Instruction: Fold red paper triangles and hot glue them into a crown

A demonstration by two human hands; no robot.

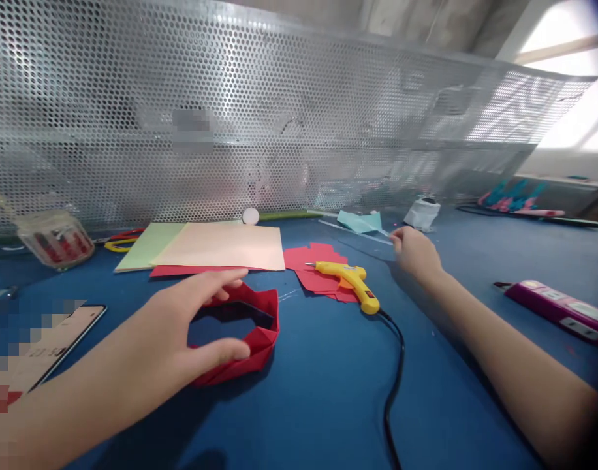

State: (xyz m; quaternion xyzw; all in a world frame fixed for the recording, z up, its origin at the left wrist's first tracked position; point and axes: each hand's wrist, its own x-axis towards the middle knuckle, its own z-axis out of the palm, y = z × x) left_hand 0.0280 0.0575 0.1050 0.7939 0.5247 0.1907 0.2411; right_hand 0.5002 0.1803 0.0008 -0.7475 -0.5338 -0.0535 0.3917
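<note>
A ring of folded red paper stands on the blue table in front of me. My left hand curves around its left side, thumb on the near wall and fingers over the far rim. Farther off to the right, my right hand pinches the end of a thin, clear glue stick. Another clear stick lies just beside it. Between my hands a yellow glue gun rests on red paper pieces, its nozzle pointing left and its black cord running toward me.
Pale paper sheets, scissors and a clear jar lie at the back left, before a perforated metal screen. A phone is at left. A purple device and a white wrapped item are at right.
</note>
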